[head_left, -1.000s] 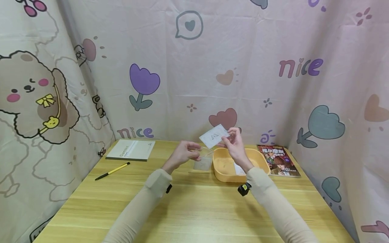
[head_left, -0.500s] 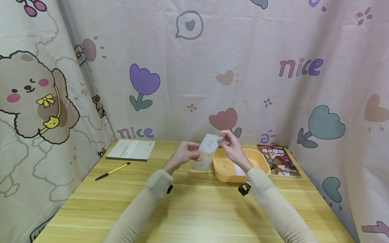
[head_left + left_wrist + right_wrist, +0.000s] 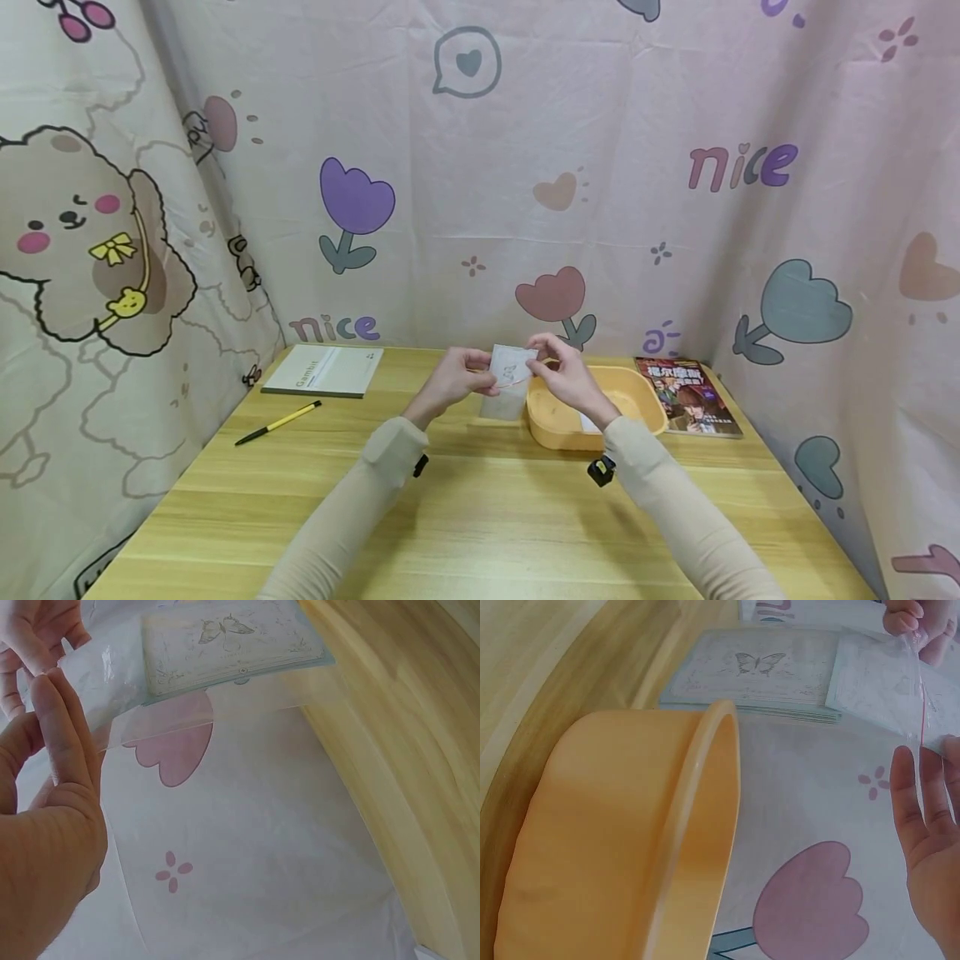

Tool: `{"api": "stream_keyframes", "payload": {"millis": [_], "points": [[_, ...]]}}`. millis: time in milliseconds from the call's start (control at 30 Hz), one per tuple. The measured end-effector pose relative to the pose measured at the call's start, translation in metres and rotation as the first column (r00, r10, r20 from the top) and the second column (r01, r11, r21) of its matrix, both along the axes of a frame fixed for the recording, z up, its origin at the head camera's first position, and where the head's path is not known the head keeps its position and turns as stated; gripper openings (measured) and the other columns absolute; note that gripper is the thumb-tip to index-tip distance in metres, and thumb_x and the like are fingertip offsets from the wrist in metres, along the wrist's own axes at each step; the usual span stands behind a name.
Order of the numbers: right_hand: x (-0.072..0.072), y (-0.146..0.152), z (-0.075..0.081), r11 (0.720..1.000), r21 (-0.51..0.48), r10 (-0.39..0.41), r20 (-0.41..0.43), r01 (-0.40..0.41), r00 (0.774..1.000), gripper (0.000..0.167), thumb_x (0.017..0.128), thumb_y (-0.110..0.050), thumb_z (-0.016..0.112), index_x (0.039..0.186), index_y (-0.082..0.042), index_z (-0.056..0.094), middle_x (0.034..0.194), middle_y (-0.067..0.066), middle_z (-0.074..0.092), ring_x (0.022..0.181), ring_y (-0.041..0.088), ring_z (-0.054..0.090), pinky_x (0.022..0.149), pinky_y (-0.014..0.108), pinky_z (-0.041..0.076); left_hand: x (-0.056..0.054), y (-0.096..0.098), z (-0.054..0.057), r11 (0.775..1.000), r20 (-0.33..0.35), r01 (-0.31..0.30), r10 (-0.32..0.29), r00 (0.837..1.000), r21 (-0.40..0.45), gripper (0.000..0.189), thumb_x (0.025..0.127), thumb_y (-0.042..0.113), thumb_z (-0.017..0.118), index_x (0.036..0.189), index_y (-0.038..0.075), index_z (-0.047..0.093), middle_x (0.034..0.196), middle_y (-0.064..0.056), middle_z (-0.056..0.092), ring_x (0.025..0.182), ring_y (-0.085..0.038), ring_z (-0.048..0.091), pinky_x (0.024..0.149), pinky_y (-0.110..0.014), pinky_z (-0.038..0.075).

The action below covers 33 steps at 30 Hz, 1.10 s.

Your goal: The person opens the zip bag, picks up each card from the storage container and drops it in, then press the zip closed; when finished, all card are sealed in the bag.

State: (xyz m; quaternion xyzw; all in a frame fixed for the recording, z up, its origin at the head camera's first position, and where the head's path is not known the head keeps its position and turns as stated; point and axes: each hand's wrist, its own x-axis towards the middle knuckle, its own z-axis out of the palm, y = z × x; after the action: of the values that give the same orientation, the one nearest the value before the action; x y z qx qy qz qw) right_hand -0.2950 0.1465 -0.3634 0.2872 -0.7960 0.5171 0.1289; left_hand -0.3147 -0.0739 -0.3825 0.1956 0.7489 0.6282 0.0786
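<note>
In the head view my left hand (image 3: 453,379) pinches the mouth of a clear zip bag (image 3: 504,407), which hangs below the hands. My right hand (image 3: 566,375) pinches a pale printed card (image 3: 512,365) at the bag's mouth. The right wrist view shows a stack of butterfly cards (image 3: 761,667) inside the bag, with the held card (image 3: 877,682) overlapping the stack's edge. A red line runs along the bag's opening near my right fingers. From the left wrist, the butterfly card (image 3: 229,649) shows through the plastic.
A yellow plastic box (image 3: 551,429) stands right below my right hand, with a white card (image 3: 588,423) in it. Behind it on the right lies a comic magazine (image 3: 686,396). On the left are a notebook (image 3: 326,371) and a yellow-black pen (image 3: 277,422). A printed curtain (image 3: 450,167) hangs behind.
My right hand has moved left and down, bringing the card from above the bag to its mouth, close to my left fingers. The left hand has stayed nearly still, holding the bag.
</note>
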Motion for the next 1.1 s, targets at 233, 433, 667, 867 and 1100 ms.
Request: {"api": "stream_keyframes", "payload": {"millis": [233, 433, 667, 867, 1100], "points": [[0.001, -0.001, -0.005, 0.997, 0.075, -0.029, -0.095, 0.036, 0.995, 0.014, 0.088, 0.006, 0.066, 0.102, 0.005, 0.068, 0.098, 0.02, 0.068, 0.085, 0.03, 0.064, 0.073, 0.041, 0.061, 0.0, -0.001, -0.001, 1.0, 0.003, -0.006, 0.006, 1.0, 0.004, 0.031, 0.086, -0.01, 0.062, 0.117, -0.01, 0.065, 0.104, -0.023, 0.07, 0.07, -0.016, 0.07, 0.074, -0.033, 0.065], [0.001, 0.003, -0.011, 0.993, 0.116, 0.014, -0.141, 0.002, 0.99, 0.013, 0.086, 0.008, 0.067, 0.098, 0.006, 0.073, 0.091, 0.02, 0.068, 0.082, 0.031, 0.064, 0.072, 0.037, 0.062, 0.001, -0.002, -0.001, 1.0, -0.005, -0.019, 0.019, 1.0, 0.002, 0.036, 0.086, -0.01, 0.062, 0.122, -0.01, 0.062, 0.108, -0.025, 0.069, 0.07, -0.016, 0.071, 0.074, -0.033, 0.065], [0.0, 0.005, -0.012, 0.992, 0.125, 0.017, -0.141, 0.0, 0.99, 0.013, 0.088, 0.007, 0.065, 0.097, 0.006, 0.074, 0.092, 0.021, 0.066, 0.083, 0.028, 0.062, 0.072, 0.036, 0.061, 0.001, -0.002, -0.001, 1.0, 0.004, -0.022, 0.022, 1.0, 0.007, 0.033, 0.088, -0.009, 0.064, 0.121, -0.011, 0.062, 0.12, -0.027, 0.065, 0.072, -0.016, 0.071, 0.075, -0.033, 0.065], [0.0, 0.008, -0.013, 0.995, 0.099, 0.02, -0.055, -0.014, 0.998, 0.014, 0.091, 0.004, 0.063, 0.101, 0.006, 0.073, 0.094, 0.02, 0.068, 0.078, 0.02, 0.063, 0.068, 0.026, 0.06, 0.001, -0.004, -0.001, 1.0, 0.019, -0.016, 0.016, 1.0, 0.009, 0.034, 0.089, -0.008, 0.063, 0.123, -0.011, 0.061, 0.124, -0.029, 0.062, 0.072, -0.015, 0.071, 0.076, -0.032, 0.064], [-0.014, 0.022, -0.027, 0.997, 0.067, 0.022, 0.118, -0.03, 0.993, 0.017, 0.094, -0.003, 0.062, 0.106, 0.007, 0.07, 0.097, 0.02, 0.072, 0.075, 0.003, 0.065, 0.074, 0.041, 0.063, 0.001, -0.007, -0.003, 1.0, 0.019, -0.005, 0.005, 1.0, 0.007, 0.035, 0.09, -0.008, 0.063, 0.124, -0.013, 0.059, 0.128, -0.034, 0.057, 0.074, -0.015, 0.071, 0.076, -0.031, 0.064]]}}
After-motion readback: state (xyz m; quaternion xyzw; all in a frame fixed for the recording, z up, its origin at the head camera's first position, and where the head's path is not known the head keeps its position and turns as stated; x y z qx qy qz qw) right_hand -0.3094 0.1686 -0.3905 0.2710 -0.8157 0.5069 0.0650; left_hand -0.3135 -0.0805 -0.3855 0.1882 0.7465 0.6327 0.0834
